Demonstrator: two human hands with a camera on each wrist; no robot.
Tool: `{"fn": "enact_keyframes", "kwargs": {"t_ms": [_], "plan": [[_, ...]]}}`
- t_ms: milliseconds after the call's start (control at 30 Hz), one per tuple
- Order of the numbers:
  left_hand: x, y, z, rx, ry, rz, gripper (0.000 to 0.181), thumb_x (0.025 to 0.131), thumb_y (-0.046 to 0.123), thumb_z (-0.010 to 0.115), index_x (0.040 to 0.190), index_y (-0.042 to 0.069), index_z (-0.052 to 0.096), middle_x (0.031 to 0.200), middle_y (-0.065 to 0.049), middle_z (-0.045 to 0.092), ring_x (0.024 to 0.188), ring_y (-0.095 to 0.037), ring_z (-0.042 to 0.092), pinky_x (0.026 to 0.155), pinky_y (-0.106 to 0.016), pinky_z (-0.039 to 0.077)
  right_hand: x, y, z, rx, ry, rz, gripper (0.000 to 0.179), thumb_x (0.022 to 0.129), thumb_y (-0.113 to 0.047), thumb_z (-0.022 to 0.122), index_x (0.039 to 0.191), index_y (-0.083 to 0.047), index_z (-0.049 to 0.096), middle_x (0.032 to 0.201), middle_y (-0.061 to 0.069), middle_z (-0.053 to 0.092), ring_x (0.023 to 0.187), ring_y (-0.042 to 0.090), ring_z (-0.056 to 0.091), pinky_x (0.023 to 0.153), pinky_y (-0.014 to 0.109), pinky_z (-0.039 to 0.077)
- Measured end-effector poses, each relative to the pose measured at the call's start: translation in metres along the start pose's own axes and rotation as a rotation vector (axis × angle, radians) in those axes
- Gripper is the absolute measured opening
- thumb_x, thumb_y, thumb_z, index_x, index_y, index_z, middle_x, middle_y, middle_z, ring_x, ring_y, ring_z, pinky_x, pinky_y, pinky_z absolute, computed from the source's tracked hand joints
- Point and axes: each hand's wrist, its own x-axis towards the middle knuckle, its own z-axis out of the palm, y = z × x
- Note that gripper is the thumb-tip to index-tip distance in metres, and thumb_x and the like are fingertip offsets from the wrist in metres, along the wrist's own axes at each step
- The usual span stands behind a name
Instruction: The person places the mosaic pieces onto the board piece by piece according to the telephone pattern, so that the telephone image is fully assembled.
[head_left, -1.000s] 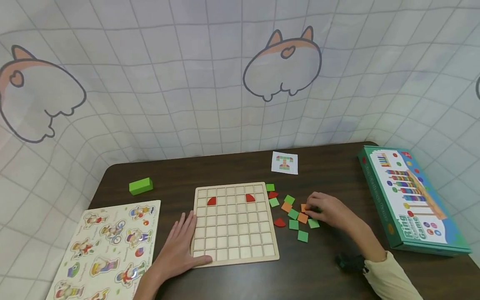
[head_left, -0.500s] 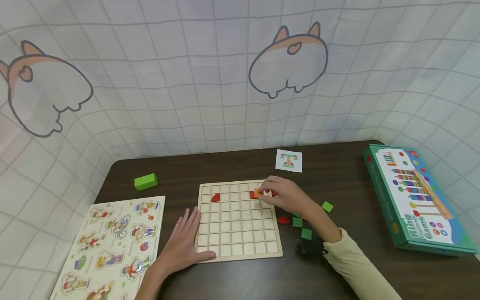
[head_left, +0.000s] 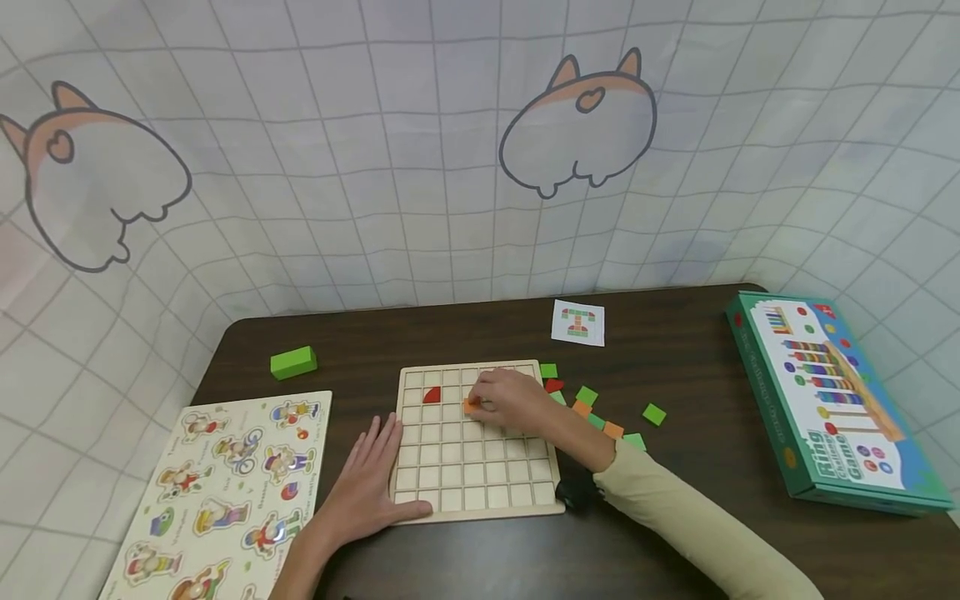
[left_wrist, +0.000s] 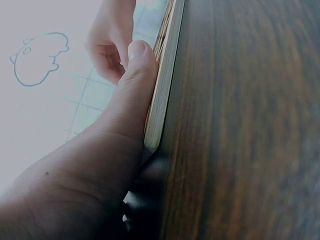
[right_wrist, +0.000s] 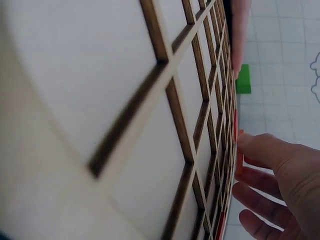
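My right hand pinches an orange square tile between thumb and fingertips, over the upper middle of a wooden grid board. The same tile stands on edge between the fingers in the right wrist view. A red quarter-round tile lies in a cell at the board's upper left. Another red piece shows on the board in the right wrist view; the hand covers it in the head view. My left hand rests along the board's left edge with straight fingers, its thumb on the near corner.
Right of the board lie loose green, orange and red tiles, partly behind my right arm. A pattern card lies at the back. A green block and a picture puzzle board are at left, a game box at right.
My right hand has picked an orange tile from the loose pile and carried it left over the board. One green tile now lies apart at right. The left hand stays in place.
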Motion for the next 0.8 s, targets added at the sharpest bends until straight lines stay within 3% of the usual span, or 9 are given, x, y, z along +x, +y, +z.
{"fn": "enact_keyframes", "kwargs": {"t_ms": [467, 800], "plan": [[0.0010, -0.0002, 0.0000, -0.006, 0.001, 0.001, 0.124, 0.068, 0.078, 0.065, 0.156, 0.006, 0.014, 0.165, -0.010, 0.010, 0.152, -0.036, 0.008, 0.120, -0.057, 0.016, 0.0058, -0.0061, 0.0025, -0.107, -0.073, 0.013, 0.015, 0.089, -0.031, 0.070, 0.097, -0.019, 0.074, 0.098, -0.003, 0.068, 0.090, 0.014, 0.063, 0.076, 0.029, 0.054], [0.0010, -0.0002, -0.0008, -0.001, 0.003, 0.003, 0.125, 0.067, 0.078, 0.065, 0.156, 0.005, 0.016, 0.165, -0.011, 0.011, 0.152, -0.036, 0.009, 0.120, -0.057, 0.016, 0.0056, -0.0080, 0.0018, -0.141, -0.062, -0.031, 0.015, 0.088, -0.030, 0.071, 0.095, -0.018, 0.074, 0.095, -0.003, 0.068, 0.089, 0.014, 0.063, 0.077, 0.028, 0.054]]}}
